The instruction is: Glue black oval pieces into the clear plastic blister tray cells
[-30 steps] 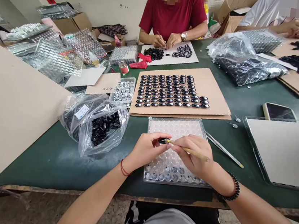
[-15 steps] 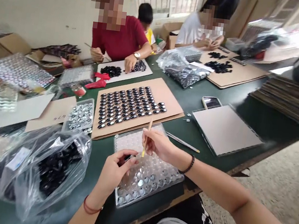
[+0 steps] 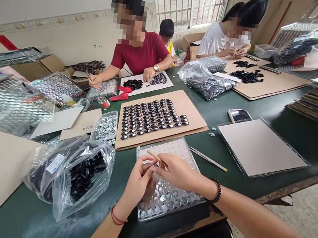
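Over one clear tray, the right hand holds one stick.

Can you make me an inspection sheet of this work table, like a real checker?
Surface: green table.
Work things: clear tray under the hands, some wells with silvery discs; shiny black pieces in rows on cardboard; open plastic bag of black pieces.
Clutter: phone, tweezers-like tool, clear packs heaped at the picture's left.
Hands: right hand holds a wooden stick; left hand pinches a small dark piece, mostly hidden.
Cables: nothing seen.
Surroundings: person in red and person in white across the table; barred window.
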The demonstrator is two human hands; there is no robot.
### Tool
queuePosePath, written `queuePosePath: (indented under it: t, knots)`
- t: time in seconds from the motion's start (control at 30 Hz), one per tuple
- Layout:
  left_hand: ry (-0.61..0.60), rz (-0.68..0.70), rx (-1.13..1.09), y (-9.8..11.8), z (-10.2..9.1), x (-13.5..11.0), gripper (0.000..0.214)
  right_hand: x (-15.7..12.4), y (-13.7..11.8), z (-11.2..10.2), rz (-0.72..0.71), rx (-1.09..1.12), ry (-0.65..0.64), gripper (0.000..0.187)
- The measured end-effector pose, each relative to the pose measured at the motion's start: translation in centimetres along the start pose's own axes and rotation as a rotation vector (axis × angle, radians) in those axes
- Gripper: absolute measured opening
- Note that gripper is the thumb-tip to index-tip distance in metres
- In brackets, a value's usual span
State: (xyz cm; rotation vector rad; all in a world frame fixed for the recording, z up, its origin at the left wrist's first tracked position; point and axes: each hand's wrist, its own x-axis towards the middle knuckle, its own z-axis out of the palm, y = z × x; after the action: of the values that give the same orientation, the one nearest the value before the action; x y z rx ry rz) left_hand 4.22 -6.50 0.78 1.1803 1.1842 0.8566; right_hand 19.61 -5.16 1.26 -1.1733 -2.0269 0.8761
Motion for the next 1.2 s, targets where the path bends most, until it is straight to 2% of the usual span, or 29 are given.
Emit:
queuePosePath:
  t: [0.13,0.3,0.43,0.5,0.57,0.63,0.7,0.8,0.93,1.07,1.2]
  knots:
    - [0.009,0.044,0.004,0.0,-0.1,-0.1,0.024,0.4,0.1,-0.2,-0.018,0.001,0.005,0.014]
    - [0.013,-0.018,0.004,0.5,0.2,-0.4,0.031,0.4,0.0,-0.7,-0.007,0.133,-0.024,0.008]
    - [-0.023,-0.058,-0.097,0.8,0.1,-0.5,0.032,0.6,0.5,-1.3,0.000,0.161,-0.053,0.008]
    - [0.012,-0.097,-0.241,1.3,-0.4,-0.4,0.028,1.8,1.5,-2.4,0.012,0.140,0.005,0.008]
    - [0.090,-0.169,-0.484,1.9,-1.3,-0.2,0.024,4.2,3.1,-4.2,0.064,0.062,0.137,0.012]
    - [0.165,-0.215,-0.709,2.3,-2.2,-0.1,0.023,7.2,5.3,-6.6,0.207,-0.121,0.303,0.017]
    - [0.206,-0.209,-0.808,2.4,-2.9,0.0,0.028,10.1,7.8,-8.9,0.267,-0.190,0.366,0.020]
    - [0.232,-0.167,-0.807,1.7,-3.2,0.2,0.029,12.8,10.9,-11.2,0.337,-0.295,0.336,0.013]
    - [0.253,-0.127,-0.791,0.6,-2.8,0.6,0.022,13.1,13.5,-12.1,0.403,-0.419,0.189,0.008]
    - [0.188,-0.104,-0.754,0.6,-2.7,0.5,0.026,12.5,14.6,-12.2,0.431,-0.476,0.117,0.018]
    - [0.122,-0.106,-0.686,0.7,-2.6,0.2,0.032,12.3,14.6,-11.7,0.447,-0.442,0.155,0.022]
